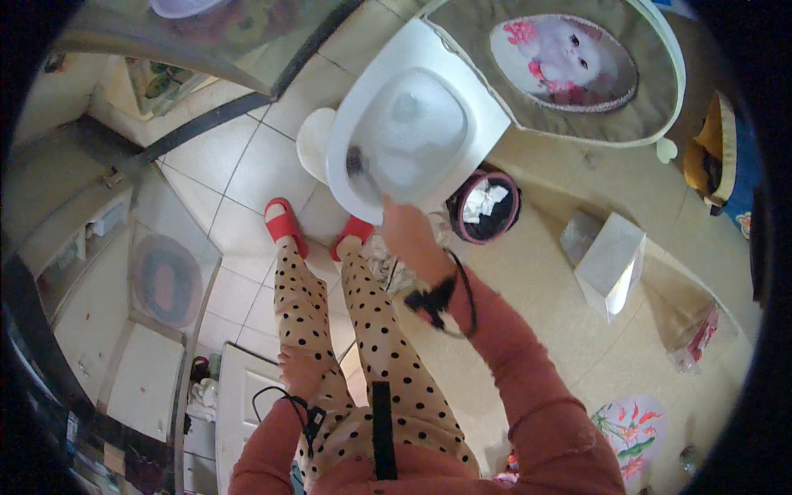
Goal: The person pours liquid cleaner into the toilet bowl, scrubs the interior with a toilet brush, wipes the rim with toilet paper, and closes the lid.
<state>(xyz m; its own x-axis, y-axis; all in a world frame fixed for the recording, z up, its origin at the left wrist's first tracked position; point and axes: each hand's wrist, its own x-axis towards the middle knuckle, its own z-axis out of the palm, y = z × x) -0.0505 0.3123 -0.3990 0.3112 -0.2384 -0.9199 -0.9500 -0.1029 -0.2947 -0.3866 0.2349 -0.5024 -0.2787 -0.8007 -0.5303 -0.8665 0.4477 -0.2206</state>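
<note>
My right hand [405,232] is closed around the thin handle of what looks like a toilet brush, over the near rim of a white toilet bowl [337,139]. The brush's dark, blurred head [354,159] is inside the bowl, against its left wall. My fingers partly hide the handle. Against my thigh, on polka-dot trousers [390,346], rests my left hand [303,371], holding nothing. Dark cords hang about both wrists. The toilet's raised lid wears a fabric cover [461,40] with a cat picture.
A waste bin [516,213] with a black liner and white paper stands right of the toilet. Boxy white holders [609,253] are on the tiled wall. Red slippers [281,223] are on the tiled floor [244,204]. Crumpled cloth or paper [393,272] lies beside my right foot.
</note>
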